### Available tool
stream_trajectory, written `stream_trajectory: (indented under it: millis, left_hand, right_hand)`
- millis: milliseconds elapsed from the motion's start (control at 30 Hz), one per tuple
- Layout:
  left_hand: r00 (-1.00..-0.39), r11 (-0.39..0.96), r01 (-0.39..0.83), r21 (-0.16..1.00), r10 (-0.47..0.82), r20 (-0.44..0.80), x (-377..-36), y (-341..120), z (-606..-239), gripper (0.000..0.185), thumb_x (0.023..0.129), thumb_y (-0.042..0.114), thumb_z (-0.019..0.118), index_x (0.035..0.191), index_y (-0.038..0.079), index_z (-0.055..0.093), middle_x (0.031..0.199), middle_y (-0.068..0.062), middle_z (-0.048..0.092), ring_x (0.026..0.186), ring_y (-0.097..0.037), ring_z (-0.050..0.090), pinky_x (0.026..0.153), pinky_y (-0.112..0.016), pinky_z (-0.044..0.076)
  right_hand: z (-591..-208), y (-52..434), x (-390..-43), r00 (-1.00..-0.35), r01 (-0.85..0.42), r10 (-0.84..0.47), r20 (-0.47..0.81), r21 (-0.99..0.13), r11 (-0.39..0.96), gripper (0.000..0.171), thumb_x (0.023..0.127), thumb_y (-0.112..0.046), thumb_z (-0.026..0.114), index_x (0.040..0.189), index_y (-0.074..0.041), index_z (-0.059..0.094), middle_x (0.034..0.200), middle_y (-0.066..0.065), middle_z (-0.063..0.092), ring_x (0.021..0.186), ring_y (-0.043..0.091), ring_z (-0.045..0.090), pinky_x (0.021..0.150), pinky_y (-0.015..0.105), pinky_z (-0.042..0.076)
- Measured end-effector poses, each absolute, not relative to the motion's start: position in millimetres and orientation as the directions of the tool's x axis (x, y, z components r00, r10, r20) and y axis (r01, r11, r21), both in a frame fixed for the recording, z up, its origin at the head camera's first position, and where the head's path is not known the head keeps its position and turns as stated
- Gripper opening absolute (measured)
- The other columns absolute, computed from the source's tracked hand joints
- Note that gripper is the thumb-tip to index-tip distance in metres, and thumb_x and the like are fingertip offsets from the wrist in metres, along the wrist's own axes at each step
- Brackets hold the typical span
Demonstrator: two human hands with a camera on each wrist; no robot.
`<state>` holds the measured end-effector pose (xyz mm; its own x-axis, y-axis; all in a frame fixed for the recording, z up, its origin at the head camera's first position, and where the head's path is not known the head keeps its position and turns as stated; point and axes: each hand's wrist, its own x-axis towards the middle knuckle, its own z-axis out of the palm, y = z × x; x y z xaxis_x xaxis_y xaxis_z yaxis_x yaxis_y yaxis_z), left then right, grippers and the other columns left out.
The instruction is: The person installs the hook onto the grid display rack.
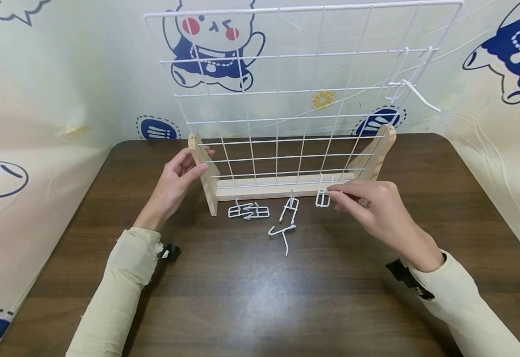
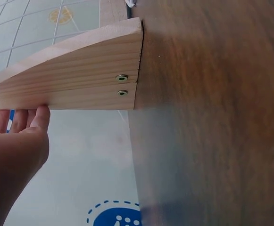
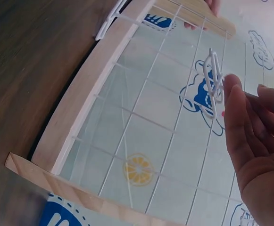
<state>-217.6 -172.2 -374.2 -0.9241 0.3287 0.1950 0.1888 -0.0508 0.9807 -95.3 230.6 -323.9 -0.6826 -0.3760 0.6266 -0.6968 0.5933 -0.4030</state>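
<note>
A white wire grid panel (image 1: 304,9) stands upright in a wooden stand, whose base bar (image 1: 260,192) runs along the bottom. My left hand (image 1: 168,186) grips the stand's left wooden side piece (image 2: 80,70), thumb in front and fingers behind. Between thumb and fingertips, my right hand (image 1: 376,210) pinches a small white wire hook (image 3: 213,80) in front of the grid's lower right. In the head view, that hook's far prongs overlap the base bar; whether they touch the grid I cannot tell. One white hook (image 1: 421,94) hangs high on the grid's right side.
On the dark wooden table (image 1: 260,297), several white hooks lie before the stand: a tangled pair (image 1: 260,212), a narrow one (image 1: 291,204) and one with a bent arm (image 1: 283,231). The stand's right side piece (image 1: 373,148) is near my right hand. Patterned cloth (image 1: 86,74) hangs behind.
</note>
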Motion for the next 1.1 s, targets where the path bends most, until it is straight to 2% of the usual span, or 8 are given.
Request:
stream_trajectory:
  millis: [133, 433, 633, 733, 967, 1100]
  left_hand:
    - [-0.925, -0.059, 0.18, 0.982, 0.33, 0.189, -216.1, -173.4, -374.7, 0.049, 0.098, 0.012, 0.064, 0.143, 0.005, 0.046, 0.143, -0.014, 0.05, 0.136, -0.029, 0.043, 0.103, -0.024, 0.045]
    - [-0.915, -0.092, 0.208, 0.974, 0.334, 0.227, -217.1, -174.3, -374.1, 0.049, 0.099, 0.009, 0.062, 0.143, 0.001, 0.045, 0.143, -0.016, 0.05, 0.137, -0.029, 0.043, 0.103, -0.026, 0.045]
    - [-0.92, -0.067, 0.198, 0.978, 0.332, 0.209, -217.8, -174.7, -372.8, 0.048, 0.098, 0.012, 0.064, 0.143, 0.006, 0.047, 0.143, -0.014, 0.051, 0.139, -0.034, 0.039, 0.106, -0.028, 0.044]
    - [-0.923, -0.047, 0.193, 0.98, 0.331, 0.198, -216.4, -175.1, -373.6, 0.05, 0.098, 0.014, 0.064, 0.144, 0.005, 0.045, 0.143, -0.013, 0.051, 0.139, -0.035, 0.038, 0.108, -0.031, 0.043]
    - [-0.925, -0.028, 0.185, 0.982, 0.334, 0.183, -214.5, -173.9, -377.1, 0.05, 0.099, 0.015, 0.063, 0.145, 0.007, 0.045, 0.143, -0.011, 0.051, 0.136, -0.025, 0.043, 0.113, -0.041, 0.037]
    - [-0.922, -0.038, 0.2, 0.979, 0.329, 0.201, -214.9, -173.8, -375.6, 0.05, 0.099, 0.015, 0.064, 0.144, 0.005, 0.046, 0.143, -0.012, 0.052, 0.137, -0.029, 0.042, 0.113, -0.041, 0.037]
  right_hand:
    - [-323.5, 228.6, -94.3, -0.676, -0.699, -0.353, 0.647, -0.412, 0.585, 0.022, 0.081, 0.005, 0.077, 0.099, -0.008, 0.079, 0.08, -0.005, 0.073, 0.067, 0.003, 0.064, 0.055, 0.012, 0.049]
    - [-317.8, 226.7, -95.7, -0.605, -0.734, -0.344, 0.718, -0.336, 0.59, 0.021, 0.08, 0.004, 0.078, 0.099, -0.005, 0.078, 0.078, -0.003, 0.073, 0.067, 0.003, 0.064, 0.06, 0.012, 0.05]
    - [-311.7, 226.9, -94.4, -0.582, -0.736, -0.32, 0.748, -0.316, 0.599, 0.021, 0.081, 0.004, 0.077, 0.099, -0.007, 0.079, 0.078, -0.004, 0.072, 0.07, 0.003, 0.064, 0.062, 0.011, 0.048]
    - [-309.6, 226.2, -93.4, -0.569, -0.738, -0.304, 0.764, -0.311, 0.599, 0.02, 0.081, 0.004, 0.076, 0.097, -0.007, 0.079, 0.077, -0.004, 0.072, 0.069, 0.004, 0.064, 0.061, 0.01, 0.048]
    - [-304.9, 223.4, -92.0, -0.544, -0.74, -0.275, 0.793, -0.298, 0.603, 0.015, 0.082, 0.001, 0.076, 0.095, -0.005, 0.079, 0.079, -0.002, 0.073, 0.068, 0.006, 0.065, 0.063, 0.011, 0.046]
    - [-299.7, 220.7, -92.8, -0.53, -0.74, -0.266, 0.805, -0.286, 0.609, 0.014, 0.082, 0.0, 0.077, 0.096, -0.004, 0.079, 0.081, 0.0, 0.074, 0.068, 0.009, 0.066, 0.062, 0.013, 0.046]
